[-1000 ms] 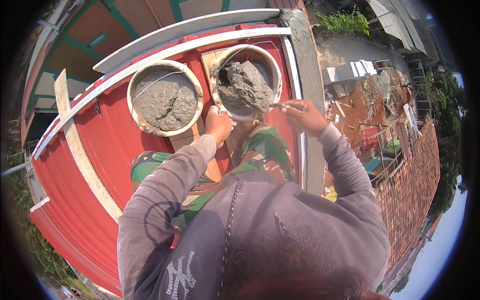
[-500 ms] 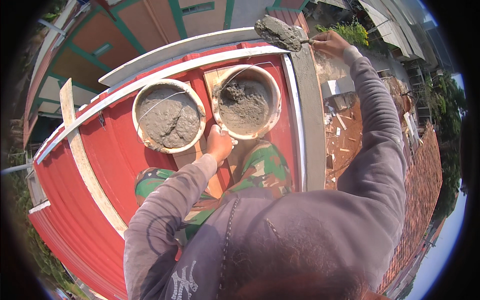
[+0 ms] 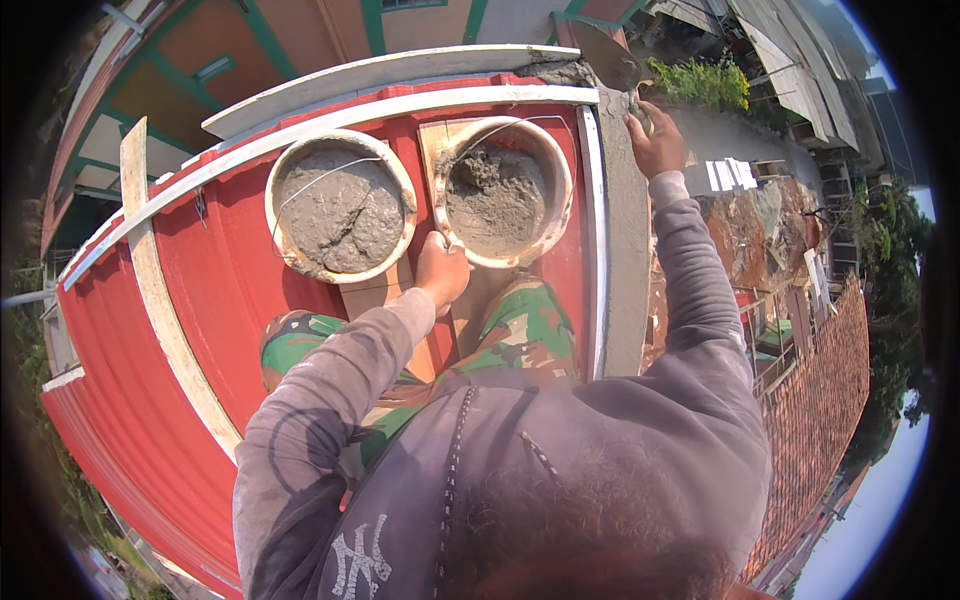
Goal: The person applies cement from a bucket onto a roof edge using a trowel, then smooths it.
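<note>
Plainly, the trowel (image 3: 608,58) juts forward from the right fingers (image 3: 657,124).

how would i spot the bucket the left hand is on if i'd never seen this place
Find the red ribbed roof, then the white strip along its right edge. Just left of that strip is a round, pale bucket with the left hand at its near rim. Its grey mortar sits lower than in the neighbouring bucket, baring more inner wall.

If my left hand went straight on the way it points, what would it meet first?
The near rim of the bucket on the right, which the left hand seems to touch; past that, probably the mortar inside, though depth is unclear.
</note>
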### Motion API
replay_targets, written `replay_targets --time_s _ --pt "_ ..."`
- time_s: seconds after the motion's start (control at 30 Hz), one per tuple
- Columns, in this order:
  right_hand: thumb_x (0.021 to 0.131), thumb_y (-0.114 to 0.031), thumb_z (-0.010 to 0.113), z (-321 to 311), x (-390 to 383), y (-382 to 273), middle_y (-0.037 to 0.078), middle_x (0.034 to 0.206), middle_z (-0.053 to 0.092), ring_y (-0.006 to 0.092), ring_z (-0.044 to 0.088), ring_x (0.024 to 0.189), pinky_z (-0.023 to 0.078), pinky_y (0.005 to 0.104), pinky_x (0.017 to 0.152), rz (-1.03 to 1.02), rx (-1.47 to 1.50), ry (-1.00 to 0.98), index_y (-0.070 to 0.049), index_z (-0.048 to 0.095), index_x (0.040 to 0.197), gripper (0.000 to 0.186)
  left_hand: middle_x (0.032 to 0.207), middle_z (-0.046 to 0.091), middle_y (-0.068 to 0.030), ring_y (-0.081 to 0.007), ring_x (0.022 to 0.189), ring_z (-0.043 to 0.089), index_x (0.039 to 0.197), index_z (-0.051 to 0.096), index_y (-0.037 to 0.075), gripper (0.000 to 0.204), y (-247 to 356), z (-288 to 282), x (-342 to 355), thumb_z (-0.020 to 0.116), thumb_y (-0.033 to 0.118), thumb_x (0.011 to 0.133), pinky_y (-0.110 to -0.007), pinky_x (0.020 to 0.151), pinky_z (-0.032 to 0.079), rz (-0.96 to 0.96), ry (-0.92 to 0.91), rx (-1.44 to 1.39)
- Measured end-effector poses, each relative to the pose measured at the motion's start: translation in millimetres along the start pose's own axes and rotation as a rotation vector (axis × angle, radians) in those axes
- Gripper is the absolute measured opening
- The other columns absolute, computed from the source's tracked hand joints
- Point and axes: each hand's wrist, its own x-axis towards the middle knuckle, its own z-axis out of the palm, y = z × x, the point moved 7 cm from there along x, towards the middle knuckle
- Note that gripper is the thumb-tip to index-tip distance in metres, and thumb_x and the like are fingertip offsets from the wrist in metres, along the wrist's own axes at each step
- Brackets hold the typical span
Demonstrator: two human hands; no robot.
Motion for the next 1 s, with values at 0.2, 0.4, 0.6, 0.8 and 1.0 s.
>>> replay_targets --time_s 0.2,0.4,0.6,0.8,1.0 --pt "0.100 -0.038 0.078 -105.7 -120.5 -102.2 0.022 0.119 0.079 0.0327 0.079 0.109 0.061 0.0407 0.091 -0.002 0.306 -0.347 -0.005 0.076 0.131 0.045 0.122 0.067 -0.0317 -0.0410 0.106 0.073 0.134 0.043 -0.004 0.036 -6.1 -6.2 5.8 0.057 0.010 0.104 -0.047 0.088 0.058 0.065 0.056 0.086" --pt "0.097 -0.025 0.069 -71.0 -133.6 -147.8 0.018 0.109 0.076 0.0377 0.076 0.105 0.060 0.0524 0.088 -0.168 -0.384 -0.583 -0.010 0.076 0.122 0.030 0.111 0.067 -0.0210 -0.0300 0.094 0.075 0.131 0.043 -0.003 0.034 1.7 16.4 6.5 0.061 0.005 0.103 -0.041 0.075 0.062 0.309 0.003 0.266" --pt "0.096 -0.015 0.065 25.3 -131.1 -185.6 0.010 0.104 0.074 0.0284 0.073 0.102 0.058 0.0436 0.088 -0.640 -0.513 -0.435 -0.006 0.075 0.107 0.018 0.115 0.068 -0.0257 -0.0363 0.109 0.072 0.138 0.046 -0.008 0.040 19.3 19.5 -5.8 0.060 0.003 0.102 -0.046 0.094 0.056 0.402 0.000 0.360" --pt "0.096 -0.018 0.068 -21.2 -190.1 -161.4 0.015 0.101 0.072 0.0341 0.073 0.101 0.059 0.0477 0.085 -0.513 -0.322 -0.611 -0.009 0.071 0.121 0.026 0.119 0.070 -0.0309 -0.0442 0.116 0.070 0.141 0.046 -0.010 0.044 26.6 7.9 -16.1 0.057 0.003 0.101 -0.048 0.101 0.054 0.304 -0.103 0.239" --pt "0.102 -0.022 0.064 -20.3 -182.9 -130.5 0.024 0.101 0.074 0.0437 0.076 0.096 0.061 0.0536 0.084 -0.112 -0.299 -0.638 -0.005 0.069 0.118 0.023 0.117 0.071 -0.0227 -0.0324 0.109 0.072 0.143 0.047 -0.008 0.041 8.4 14.7 -1.4 0.056 0.000 0.104 -0.042 0.092 0.057 0.432 -0.096 0.284"
